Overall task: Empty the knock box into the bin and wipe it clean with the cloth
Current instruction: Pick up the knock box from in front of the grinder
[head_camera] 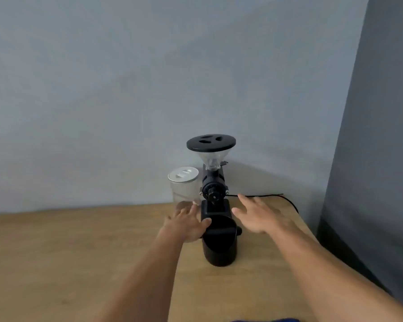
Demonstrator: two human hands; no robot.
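We have the knock box (219, 242) standing upright on the tabletop (56, 252), directly between our two hands and slightly nearer to us than the fingertips. It is a dark cylinder, so its long axis runs vertically, with the open mouth pointing up and a little toward us; a bar crosses the mouth roughly left to right, ending in a small knob on the right side.

Our left hand (186, 225) is the closer one. Its fingers (191, 211) are spread and unclenched, and the thumb rests at or just against the left rim of the box; we cannot tell for sure whether it touches. Our right hand (257, 216) hovers open as well, palm turned inward, its fingers near the box's right side but apart from it. Neither hand grips anything.

Just beyond the fingertips stands the grinder (213, 180), touching or nearly touching the far side of the box, with a clear jar (184, 187) beyond the left fingers. We judge the coming move to be closing both hands inward on the cylinder's sides and lifting straight up, keeping the mouth upward. The bin is not in view; a strip of blue at the bottom edge may be the cloth (265, 320), though we cannot tell.
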